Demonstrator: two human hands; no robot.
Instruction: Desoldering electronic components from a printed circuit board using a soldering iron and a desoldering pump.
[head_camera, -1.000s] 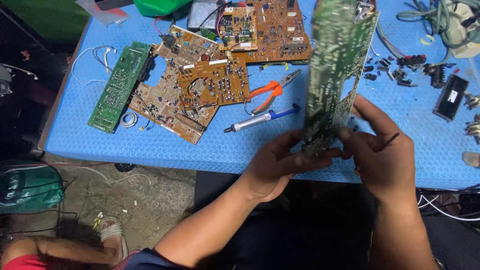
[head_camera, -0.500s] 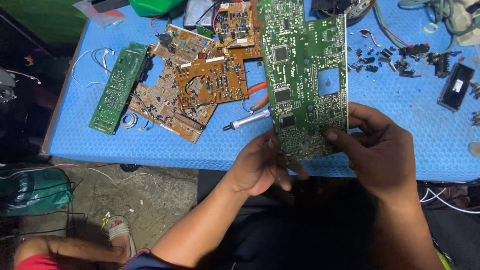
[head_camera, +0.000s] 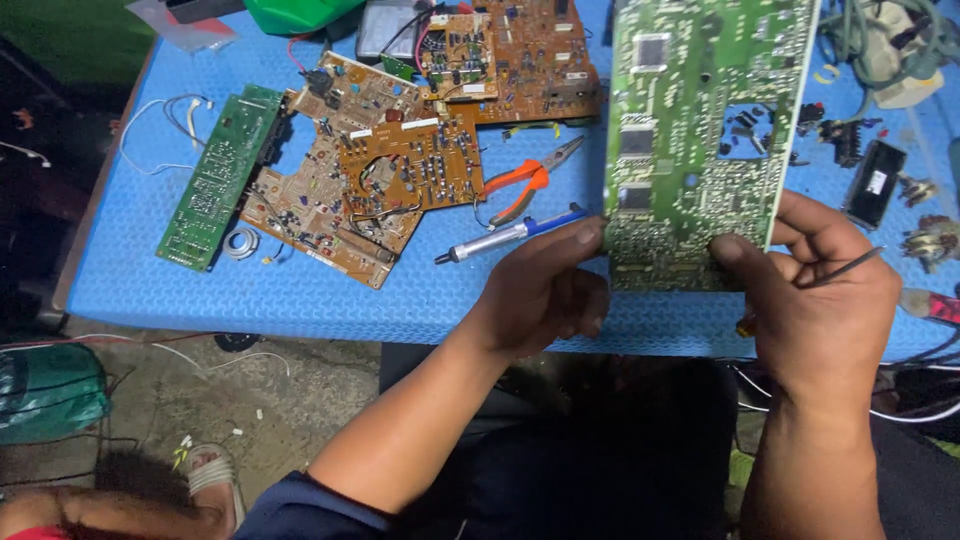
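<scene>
1. I see the green circuit board (head_camera: 700, 130) held upright above the blue table (head_camera: 300, 290), its lower edge pinched from both sides.
2. My left hand (head_camera: 545, 295) clamps the bottom-left corner with its thumb.
3. My right hand (head_camera: 825, 300) grips the bottom-right edge and also pins a thin dark probe (head_camera: 845, 268), possibly a tool tip.
4. The board looks light, stiff and fragile; I judge bare edges the safest hold, away from its chips.

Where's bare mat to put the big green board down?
Free: the near strip of blue mat, between the brown boards and the table's front edge, left of the left hand. Crowded: the far middle with boards, pliers and soldering iron; the right edge with loose parts.
</scene>
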